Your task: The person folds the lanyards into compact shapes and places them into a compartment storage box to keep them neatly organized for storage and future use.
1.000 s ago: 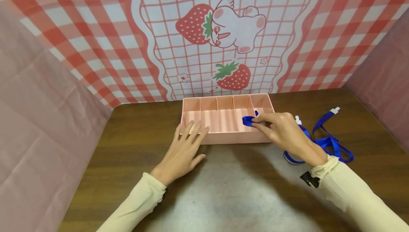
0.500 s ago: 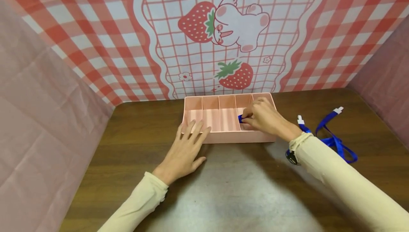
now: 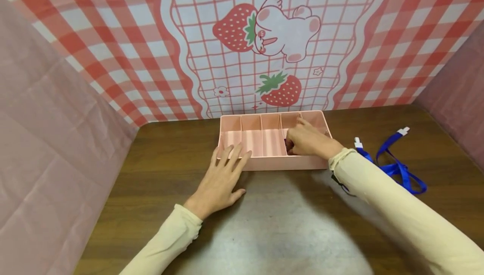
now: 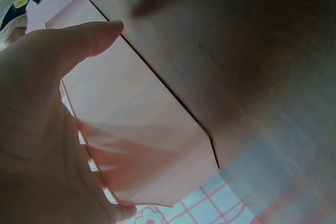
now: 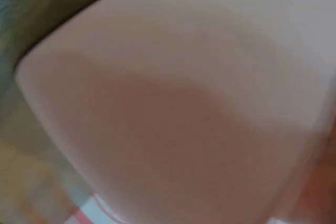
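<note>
A pink box [image 3: 272, 163], divided into a row of compartments, stands at the back of the table. My left hand [image 3: 217, 182] lies with spread, straight fingers over its front rim at the left end. In the left wrist view, the thumb extends along the outside of the box's front wall [image 4: 136, 108]. My right hand [image 3: 308, 140] reaches down into the box right of the middle, its fingers curled round a rolled blue lanyard. Just a dark blue sliver of that roll shows by the fingertips; the hand hides the rest. The box's wall [image 5: 184, 77] fills the blurred right wrist view.
Right of the box lies a loose blue lanyard [image 3: 401, 170] with white clips [image 3: 403, 131], partly behind the right sleeve. A red-and-white checked cloth [image 3: 264, 56] hangs right behind the box. Pink cloth [image 3: 49, 140] walls the left side.
My right hand has moved left and down into the box with the rolled blue lanyard, which has mostly gone out of sight. The left hand has kept its place on the rim.
</note>
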A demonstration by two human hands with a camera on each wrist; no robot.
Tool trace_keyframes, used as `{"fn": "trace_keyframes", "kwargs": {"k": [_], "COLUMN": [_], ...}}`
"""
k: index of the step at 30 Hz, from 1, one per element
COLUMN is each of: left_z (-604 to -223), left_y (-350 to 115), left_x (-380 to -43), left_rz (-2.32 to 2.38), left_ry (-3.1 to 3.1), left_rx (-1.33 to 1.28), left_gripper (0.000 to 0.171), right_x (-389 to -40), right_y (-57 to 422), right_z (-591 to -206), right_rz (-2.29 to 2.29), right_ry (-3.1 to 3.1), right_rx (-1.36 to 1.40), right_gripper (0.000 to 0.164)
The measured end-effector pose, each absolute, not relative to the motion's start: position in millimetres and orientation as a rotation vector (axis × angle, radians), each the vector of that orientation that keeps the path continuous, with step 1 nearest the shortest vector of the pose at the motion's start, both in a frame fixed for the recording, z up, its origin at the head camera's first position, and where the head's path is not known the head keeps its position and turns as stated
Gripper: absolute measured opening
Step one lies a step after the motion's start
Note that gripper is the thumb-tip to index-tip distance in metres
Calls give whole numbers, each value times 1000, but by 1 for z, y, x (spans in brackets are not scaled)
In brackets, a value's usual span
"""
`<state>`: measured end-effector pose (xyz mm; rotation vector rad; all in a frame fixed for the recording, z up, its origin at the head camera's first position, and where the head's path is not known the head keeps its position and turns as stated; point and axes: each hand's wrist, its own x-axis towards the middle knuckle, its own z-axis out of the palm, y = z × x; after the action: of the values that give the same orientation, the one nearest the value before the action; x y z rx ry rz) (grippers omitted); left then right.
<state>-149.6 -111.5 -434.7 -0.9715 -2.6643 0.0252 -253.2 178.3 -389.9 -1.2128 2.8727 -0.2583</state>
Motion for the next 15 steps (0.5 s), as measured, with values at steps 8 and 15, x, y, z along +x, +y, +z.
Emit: {"fn": "trace_keyframes", "kwargs": {"k": [8, 15], "left_z": [-436, -436], "left_y": [-109, -110], "left_x": [-149, -149], "left_rz": [43, 28], "left_ry": [-2681, -2665], "left_rx": [-960, -958], "left_gripper": [111, 110], "right_x": [-221, -175], "right_y": [199, 236], "right_z": [-358, -337], "right_rz": [-374, -564], "right_ry": [2908, 3065], "right_rx": [-1263, -1172], "right_gripper": [19, 13]}}
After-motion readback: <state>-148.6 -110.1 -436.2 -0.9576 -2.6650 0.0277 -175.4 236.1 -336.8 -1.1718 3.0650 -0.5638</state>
